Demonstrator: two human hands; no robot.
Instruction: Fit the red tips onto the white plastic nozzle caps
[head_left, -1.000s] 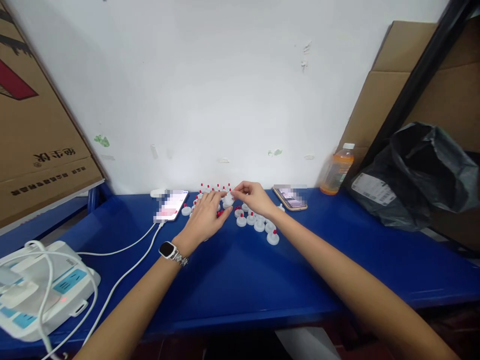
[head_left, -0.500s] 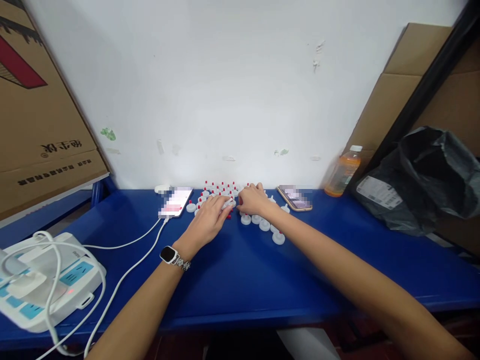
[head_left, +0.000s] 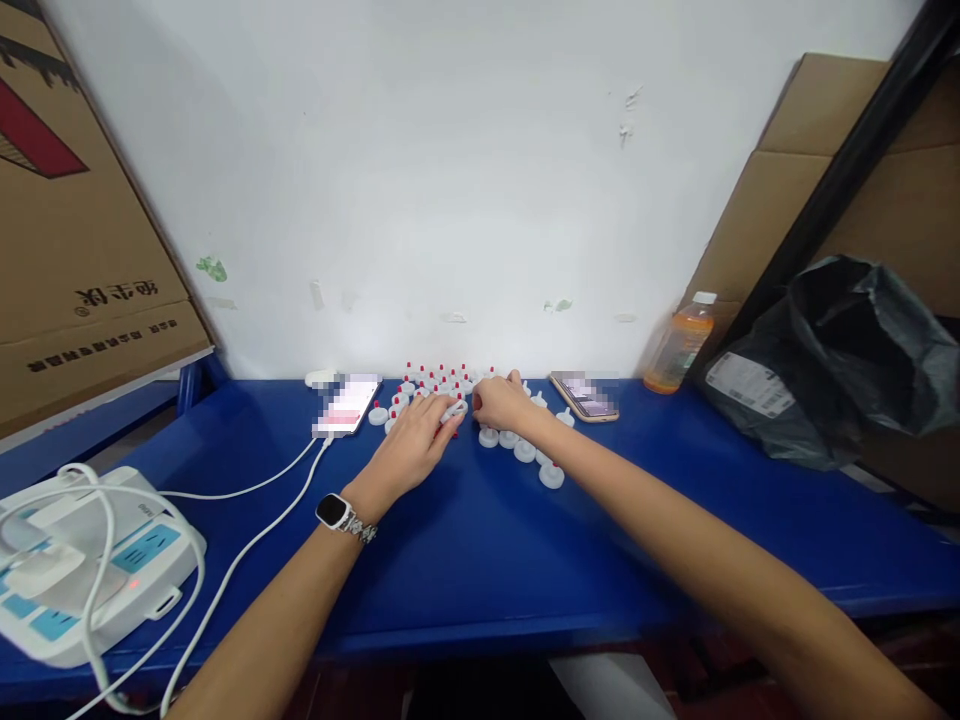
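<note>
My left hand (head_left: 411, 440), with a watch (head_left: 334, 511) on its wrist, pinches a white nozzle cap (head_left: 454, 411) between thumb and fingers. Just to the right, my right hand (head_left: 504, 402) is closed with its fingertips curled in; whatever they hold is hidden. Behind and left of my left hand stand several white caps with red tips (head_left: 378, 415). More white nozzle caps (head_left: 525, 451) lie under and beside my right wrist, the nearest bearing a red tip (head_left: 551, 476). A bit of red shows on the table below my left thumb.
On the blue table (head_left: 450, 560) lie a plugged-in phone (head_left: 352, 405), a second phone (head_left: 589, 397) and a power strip (head_left: 150, 560) with white cables. At right stand an orange drink bottle (head_left: 679, 345) and a black plastic bag (head_left: 825, 370). A cardboard box (head_left: 97, 230) rises at left.
The whole view has shifted slightly. My left hand still pinches the cap, and my right hand stays closed beside it with its fingers slightly shifted.
</note>
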